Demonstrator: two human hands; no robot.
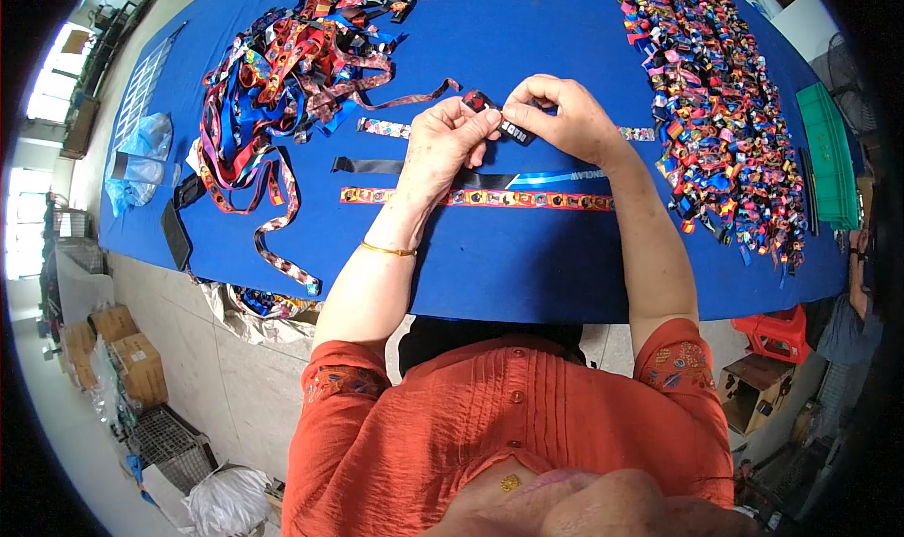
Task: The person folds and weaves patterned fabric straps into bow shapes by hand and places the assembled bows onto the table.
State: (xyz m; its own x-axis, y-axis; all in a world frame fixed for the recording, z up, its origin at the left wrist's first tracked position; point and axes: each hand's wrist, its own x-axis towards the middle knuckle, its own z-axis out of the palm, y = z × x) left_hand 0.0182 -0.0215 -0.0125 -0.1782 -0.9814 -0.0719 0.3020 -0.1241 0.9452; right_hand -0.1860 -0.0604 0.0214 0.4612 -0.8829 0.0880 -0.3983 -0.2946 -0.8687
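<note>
My left hand [450,134] pinches a dark printed strap between thumb and fingers. This strap [514,131] is black with white lettering and has a red part near my left fingertips; its full length is hidden. On its other side, my right hand [563,121] grips the same strap with fingers curled. Beneath my hands, straps lie stretched across the blue cloth: a pale patterned strap [380,128], a black and blue strap [556,178] with lettering, and a red and yellow patterned strap [546,200]. My forearms cover parts of them.
A tangled heap of printed straps [292,66] lies on the left of the blue table [508,264]. Many rolled or folded colourful pieces [716,113] cover its right side. Beyond them is a green crate [829,155]. A red stool [774,332] and cardboard boxes [138,367] stand on the floor.
</note>
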